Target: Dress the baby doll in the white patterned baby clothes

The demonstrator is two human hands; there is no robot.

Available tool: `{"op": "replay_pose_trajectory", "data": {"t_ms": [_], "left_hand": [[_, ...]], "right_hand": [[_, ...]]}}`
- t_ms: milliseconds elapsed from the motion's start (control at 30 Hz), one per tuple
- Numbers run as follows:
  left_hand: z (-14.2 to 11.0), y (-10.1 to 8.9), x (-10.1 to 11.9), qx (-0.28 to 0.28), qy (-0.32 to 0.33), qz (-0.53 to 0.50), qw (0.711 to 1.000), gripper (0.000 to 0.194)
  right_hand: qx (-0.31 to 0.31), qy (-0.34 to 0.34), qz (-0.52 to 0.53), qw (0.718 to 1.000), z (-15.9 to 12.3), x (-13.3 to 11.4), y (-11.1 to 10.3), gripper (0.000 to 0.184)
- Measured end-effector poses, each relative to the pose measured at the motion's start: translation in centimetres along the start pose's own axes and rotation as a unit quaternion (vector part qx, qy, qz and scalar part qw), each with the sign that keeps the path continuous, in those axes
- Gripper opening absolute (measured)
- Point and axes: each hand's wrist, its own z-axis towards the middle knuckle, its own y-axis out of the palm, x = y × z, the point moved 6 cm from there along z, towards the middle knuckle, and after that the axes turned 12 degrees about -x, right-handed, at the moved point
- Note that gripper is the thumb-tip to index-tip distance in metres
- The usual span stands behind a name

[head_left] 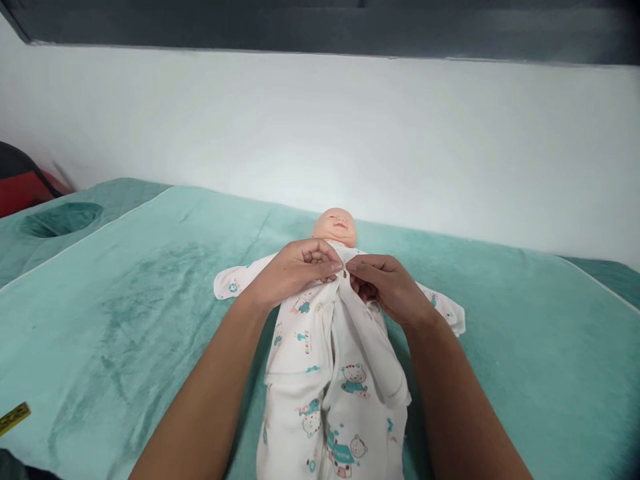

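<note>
A baby doll [336, 225] lies on its back, dressed in white baby clothes [303, 347] printed with teal and pink animals. Both sleeves stretch out sideways. At the upper chest, my left hand [305, 263] pinches one edge of the front opening. Just beside it, my right hand [383, 283] pinches the other edge, and the fingertips almost meet over a small dark gap in the cloth. Below my hands the front hangs partly apart, with the right flap folded back. A small snap button [319, 307] shows on the left edge. My fingertips partly hide the fastening.
A teal plush cover [150, 320] spreads under the doll, with a round hollow [65, 219] at the far left. Behind stands a white wall [320, 133]. A red and black object [25, 183] is at the left edge, and a yellow strip [15, 419] lies lower left.
</note>
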Motion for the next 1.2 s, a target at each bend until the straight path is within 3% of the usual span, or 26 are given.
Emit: {"op": "replay_pose_trajectory", "data": {"t_ms": [133,533,900,1067,1200], "left_hand": [[0.14,0.23,0.01,-0.018,0.023,-0.022,0.999,0.012],[0.44,0.23,-0.40,0.004,0.061,-0.041,0.997,0.014],[0.33,0.24,-0.27,0.009,0.043,-0.025,0.999,0.013],[0.38,0.26,-0.26,0.004,0.045,-0.029,0.999,0.013],[0.54,-0.02,-0.53,0.012,0.050,-0.031,0.998,0.016]], "right_hand": [[-0.005,-0.003,-0.006,1.000,0.02,0.05,-0.09,0.037],[0.011,-0.017,-0.036,0.999,0.02,-0.29,-0.05,0.040],[0.019,-0.056,-0.056,0.997,0.03,-0.60,0.14,0.042],[0.000,-0.065,-0.023,0.998,0.09,-0.10,-0.03,0.040],[-0.034,-0.062,-0.008,0.997,0.03,0.36,-0.23,0.027]]}}
